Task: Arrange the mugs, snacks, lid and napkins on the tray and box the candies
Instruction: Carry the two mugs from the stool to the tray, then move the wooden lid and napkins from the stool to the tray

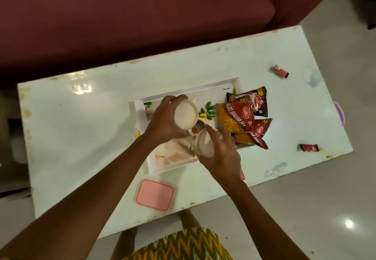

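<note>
Pale glossy desk (81,137) spans centre frame on a diagonal; edges chipped, surface stained. Maroon sofa (142,25) fills the upper frame, just behind it. Light polished floor (305,209) at right; bright glare spot (349,223) lower right.

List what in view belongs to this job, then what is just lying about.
Job: left mug, right mug, tray, snacks, napkins, far candy, near candy, pink box.
Lying about: sofa, purple item at the table edge, too unclear to name.
</note>
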